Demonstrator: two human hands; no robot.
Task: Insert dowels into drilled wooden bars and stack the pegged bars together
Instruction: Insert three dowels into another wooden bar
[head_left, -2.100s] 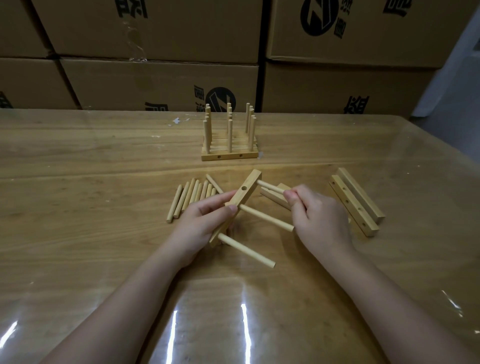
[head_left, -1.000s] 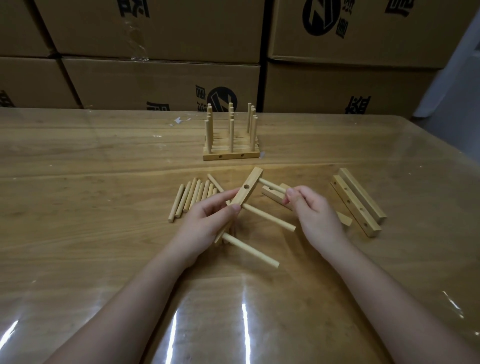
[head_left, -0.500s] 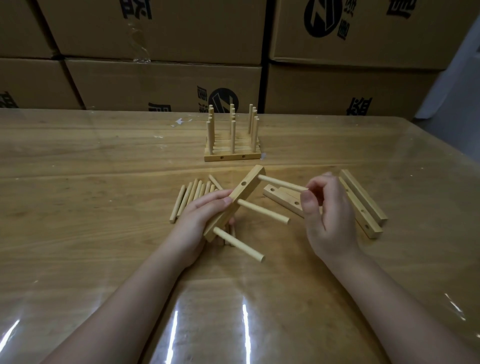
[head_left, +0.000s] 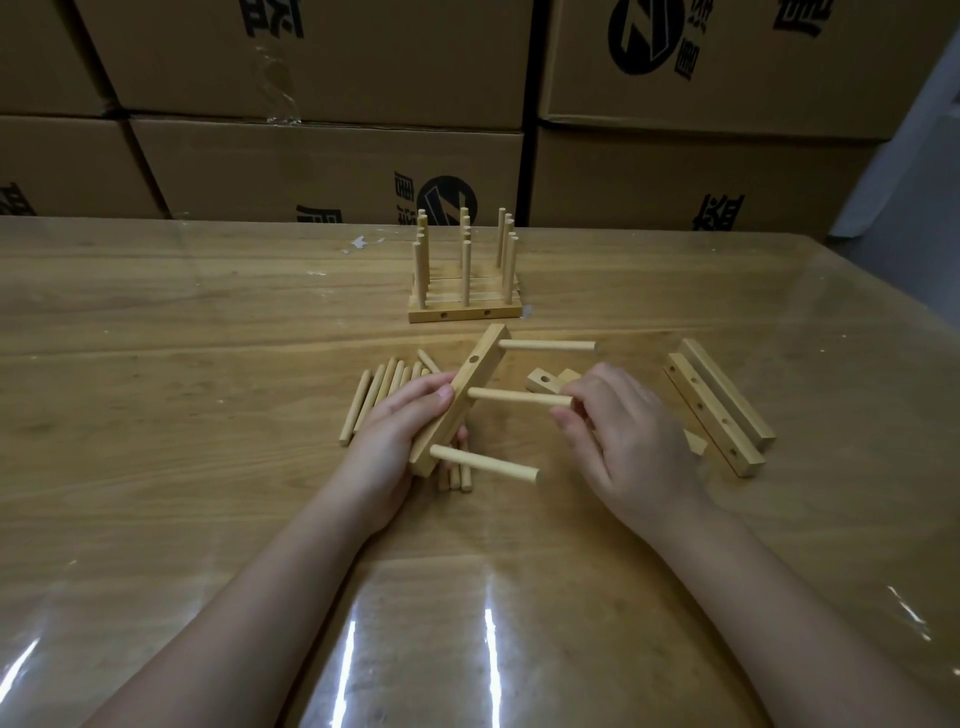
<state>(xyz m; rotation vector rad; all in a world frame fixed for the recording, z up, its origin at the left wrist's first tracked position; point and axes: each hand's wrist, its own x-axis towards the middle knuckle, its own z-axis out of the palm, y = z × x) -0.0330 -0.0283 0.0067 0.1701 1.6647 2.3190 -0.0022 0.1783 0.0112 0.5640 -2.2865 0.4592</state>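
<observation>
My left hand (head_left: 400, 431) grips the bar (head_left: 457, 400) from its left side, fingers curled over the upper face. The bar sits at the middle of the table (head_left: 208, 415), just in front of me, over the near ends of the loose dowels (head_left: 374, 400). Whether its low end rests on them I cannot tell. Its long axis runs aslant, the low end near me and to the left, the high end farther off and to the right.

Three dowels stand out of its right face, all pointing right: the top dowel (head_left: 545, 345), the middle dowel (head_left: 519, 399) and the bottom dowel (head_left: 483, 464), which leans a little toward me. My right hand (head_left: 628, 441) pinches the free tip of the middle dowel between thumb and fingers.

Another bar (head_left: 545, 382) lies partly hidden behind that hand. Two spare bars (head_left: 717, 410) lie side by side to the right. The stack (head_left: 464, 312) stands farther back, its pegs upright. The table is wood under a glossy clear film (head_left: 519, 649), with cardboard boxes (head_left: 332, 171) piled behind it.
</observation>
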